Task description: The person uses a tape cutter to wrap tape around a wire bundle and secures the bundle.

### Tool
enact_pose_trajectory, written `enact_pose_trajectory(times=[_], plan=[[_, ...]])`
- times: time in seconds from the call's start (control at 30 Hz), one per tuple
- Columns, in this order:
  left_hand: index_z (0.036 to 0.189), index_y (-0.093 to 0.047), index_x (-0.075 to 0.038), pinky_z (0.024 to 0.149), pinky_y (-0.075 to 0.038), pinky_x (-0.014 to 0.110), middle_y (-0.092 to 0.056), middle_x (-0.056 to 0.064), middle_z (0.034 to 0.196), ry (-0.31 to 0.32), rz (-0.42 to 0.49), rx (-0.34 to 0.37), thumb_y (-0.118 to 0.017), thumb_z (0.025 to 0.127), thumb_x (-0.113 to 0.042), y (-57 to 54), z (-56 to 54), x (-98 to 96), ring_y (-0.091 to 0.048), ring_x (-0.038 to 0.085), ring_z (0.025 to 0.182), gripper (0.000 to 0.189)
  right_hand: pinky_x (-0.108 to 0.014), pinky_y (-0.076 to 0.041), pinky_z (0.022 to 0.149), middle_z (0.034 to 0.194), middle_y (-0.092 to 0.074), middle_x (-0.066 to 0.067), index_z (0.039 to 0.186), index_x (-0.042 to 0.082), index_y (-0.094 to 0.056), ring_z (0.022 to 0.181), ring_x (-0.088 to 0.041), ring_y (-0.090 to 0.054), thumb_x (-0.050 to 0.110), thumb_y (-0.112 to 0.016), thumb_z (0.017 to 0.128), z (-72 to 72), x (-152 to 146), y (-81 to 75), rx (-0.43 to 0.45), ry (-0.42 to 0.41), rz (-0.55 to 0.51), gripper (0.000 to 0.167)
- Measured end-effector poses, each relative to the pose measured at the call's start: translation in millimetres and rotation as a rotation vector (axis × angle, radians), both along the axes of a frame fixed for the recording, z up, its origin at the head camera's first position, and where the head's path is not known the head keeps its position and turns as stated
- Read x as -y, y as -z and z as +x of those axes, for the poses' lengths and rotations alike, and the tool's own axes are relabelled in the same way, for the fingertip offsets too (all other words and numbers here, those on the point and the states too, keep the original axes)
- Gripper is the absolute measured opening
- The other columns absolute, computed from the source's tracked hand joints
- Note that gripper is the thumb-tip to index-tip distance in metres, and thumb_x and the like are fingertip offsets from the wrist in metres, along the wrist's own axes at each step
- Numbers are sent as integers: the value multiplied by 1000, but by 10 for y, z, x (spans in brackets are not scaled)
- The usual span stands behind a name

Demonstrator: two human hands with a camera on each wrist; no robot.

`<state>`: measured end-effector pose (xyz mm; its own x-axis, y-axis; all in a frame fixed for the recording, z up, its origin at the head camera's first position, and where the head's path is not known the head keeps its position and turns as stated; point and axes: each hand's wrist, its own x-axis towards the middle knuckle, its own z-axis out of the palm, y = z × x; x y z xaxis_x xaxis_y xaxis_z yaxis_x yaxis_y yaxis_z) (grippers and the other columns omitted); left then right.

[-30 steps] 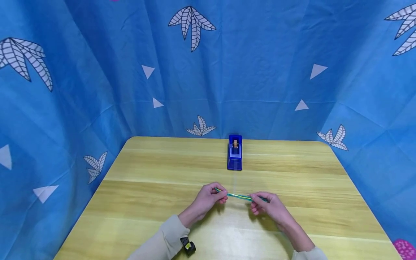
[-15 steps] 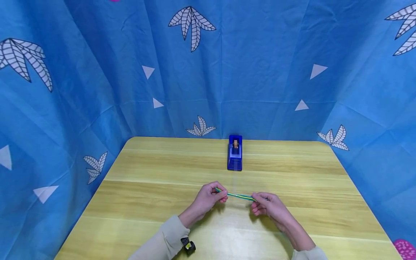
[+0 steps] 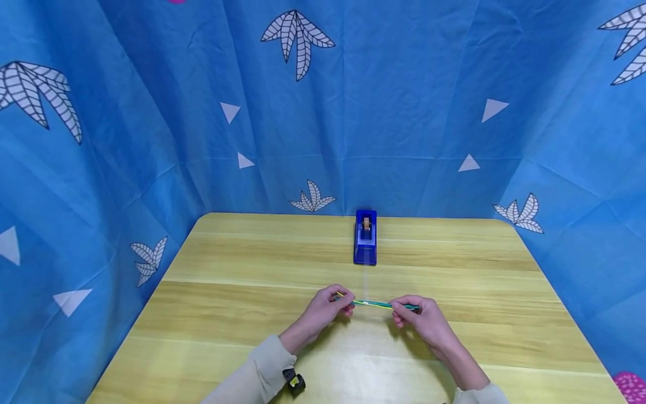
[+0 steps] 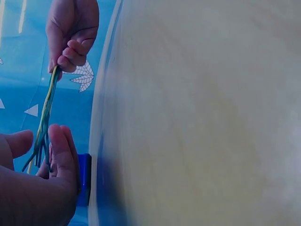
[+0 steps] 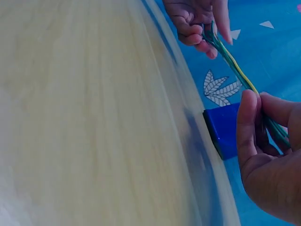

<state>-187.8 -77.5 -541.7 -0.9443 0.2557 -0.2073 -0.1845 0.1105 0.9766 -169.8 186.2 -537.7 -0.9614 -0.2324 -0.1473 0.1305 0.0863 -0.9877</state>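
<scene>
A thin bundle of green and yellow wires (image 3: 375,304) stretches between both hands above the table. My left hand (image 3: 324,306) has its thumb and fingers loosely about one end, where the strand tips (image 4: 40,157) fan out. Its thumb stands slightly off the fingers in the left wrist view. My right hand (image 3: 421,320) pinches the bundle near the other end between thumb and index finger; the right wrist view shows this right hand (image 5: 273,155) close up. A strip of clear tape (image 3: 365,283) runs from the blue tape dispenser (image 3: 365,252) down to the bundle's middle, where a shiny patch shows.
The dispenser, with its tape roll (image 3: 366,224), stands at the back edge of the wooden table (image 3: 242,264). Blue patterned curtain (image 3: 404,112) surrounds the table behind and at both sides. A dark strapped device (image 3: 294,381) sits at the left sleeve.
Both hands stay nearly in place. The bundle has turned a little: the yellow strand's end now shows above the left fingers, and more wire ends stick out past the right hand.
</scene>
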Motion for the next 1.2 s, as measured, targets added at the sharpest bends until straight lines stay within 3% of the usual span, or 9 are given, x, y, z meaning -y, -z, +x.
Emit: enact_pose_trajectory(times=[0.13,0.23,0.53,0.87,1.03,1.2], plan=[[110,-69,-2,65,-54,24,-75,15,96,7,25,5,-67,102,-25,16,-10,-9,-69,11,76,24,-26,-62,70,84,-71,-10,116,-14,-68,71,-12,-67,13,-68,101,6,-8,-29,-15,-2,18,31],[109,-68,2,78,-60,27,-75,18,96,11,53,-3,-66,103,-19,10,-2,-13,-69,11,76,22,-26,-61,69,84,-71,-10,116,-13,-69,71,-12,-66,13,-67,101,6,-7,-33,-12,4,24,31],[106,-68,5,74,-60,23,-73,22,95,-6,103,-51,-66,101,-8,-2,-14,3,-67,11,75,14,-29,-63,77,92,-70,-9,123,-16,-62,80,-15,-69,20,-61,105,12,16,-3,59,-59,-6,40],[104,-70,4,73,-61,25,-74,24,94,-24,19,-132,-69,99,-9,-35,-6,-16,-68,12,74,14,-27,-62,76,91,-68,-5,125,-15,-59,80,-14,-67,26,-57,107,6,19,31,108,-72,-70,45],[103,-69,3,73,-62,26,-74,19,92,-29,10,-137,-68,99,-9,-31,-4,-13,-68,12,75,13,-26,-60,71,87,-67,-4,123,-16,-60,76,-13,-65,22,-58,107,0,14,28,106,-72,-57,41],[108,-69,1,75,-62,26,-73,19,96,-25,27,-87,-67,100,-11,-41,-2,-16,-69,13,78,15,-25,-60,69,84,-67,-4,121,-17,-62,72,-11,-64,18,-61,105,0,18,24,65,-51,-32,38]])
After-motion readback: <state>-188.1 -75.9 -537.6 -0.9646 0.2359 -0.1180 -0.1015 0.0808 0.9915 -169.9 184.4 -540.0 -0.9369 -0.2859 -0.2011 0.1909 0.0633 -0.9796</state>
